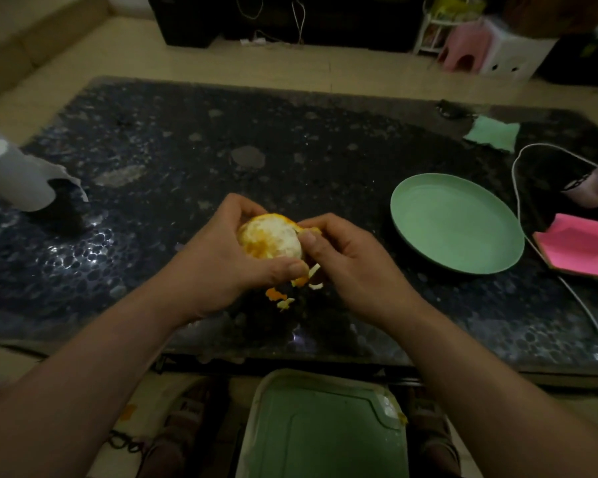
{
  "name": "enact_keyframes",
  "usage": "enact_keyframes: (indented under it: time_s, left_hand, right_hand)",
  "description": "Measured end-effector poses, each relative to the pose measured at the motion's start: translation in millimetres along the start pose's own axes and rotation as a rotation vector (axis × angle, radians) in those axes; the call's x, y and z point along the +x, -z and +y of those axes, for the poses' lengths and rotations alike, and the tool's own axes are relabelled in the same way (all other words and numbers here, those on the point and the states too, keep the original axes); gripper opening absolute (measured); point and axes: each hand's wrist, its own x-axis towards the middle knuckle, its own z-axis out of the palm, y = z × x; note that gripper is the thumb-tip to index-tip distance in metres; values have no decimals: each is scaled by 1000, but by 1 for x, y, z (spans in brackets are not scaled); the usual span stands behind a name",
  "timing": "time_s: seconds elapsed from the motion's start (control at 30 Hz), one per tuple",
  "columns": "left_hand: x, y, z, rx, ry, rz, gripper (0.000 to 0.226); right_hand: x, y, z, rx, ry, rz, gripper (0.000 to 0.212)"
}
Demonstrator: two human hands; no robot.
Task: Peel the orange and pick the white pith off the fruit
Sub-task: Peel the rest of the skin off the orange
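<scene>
Left hand (218, 257): cups the orange (271, 241) above the dark table (152, 132), fingers curled round it.
Right hand (346, 257): thumb and fingers pinch a peel strip (311, 232) at the fruit's right edge.
Orange: mostly bare and pale (some rind remains on the far side).
Scraps (283, 298): peel bits lie just below the hands.
Plate (456, 224): green, off to the right.
Handling: looks soft, juicy, likely slippery; cradle lightly, pinch pith at loose edges.

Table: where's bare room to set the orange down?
Widest bare stretch: far middle of the table, between the paper roll and the green plate. The plate itself is bare too. Crowded: right end, with cable, pink pad and cloth; peel scraps lie just near-side of the orange.
</scene>
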Motion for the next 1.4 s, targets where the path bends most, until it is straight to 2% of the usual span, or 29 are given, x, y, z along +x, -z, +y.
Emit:
enact_keyframes:
  time_s: [0.07,0.13,0.3,0.47,0.57,0.67,0.77,0.83,0.9,1.03,1.17,1.27,1.4]
  left_hand:
    - [0,-3,1,-43,-44,44,79]
    - [0,-5,4,-50,-77,43,76]
    - [-2,-7,3,-6,-95,41,98]
    - [-3,-19,5,-24,-139,104,85]
    - [-2,-18,5,-23,-149,113,80]
    - [-2,-15,3,-37,-144,113,81]
    - [-4,-16,5,-25,-142,110,85]
    - [-6,-21,8,-14,-144,156,88]
    - [-9,-31,11,-52,-93,246,89]
    - [-8,-51,14,-351,130,330,81]
    - [-6,-54,16,-437,130,373,66]
    - [-5,-52,14,-465,101,373,42]
    - [-1,-49,7,-588,141,348,36]
  right_hand:
    - [0,0,0,15,5,27,16]
    - [-2,-1,0,31,-1,15,21]
    - [-3,-3,-3,-29,60,10,27]
    - [-2,-10,1,-213,141,175,30]
    - [-2,-13,2,-150,90,248,32]
    - [-3,-13,-2,-26,33,178,28]
    - [-4,-9,-5,-139,64,88,18]
    - [-2,-7,-4,-247,139,119,17]
    - [-1,-8,0,-358,215,203,19]
    - [-2,-16,3,-549,370,311,29]
    - [-3,-18,3,-354,298,340,22]
    - [-4,-21,1,-212,248,368,16]
    - [-3,-24,-1,-54,118,379,17]
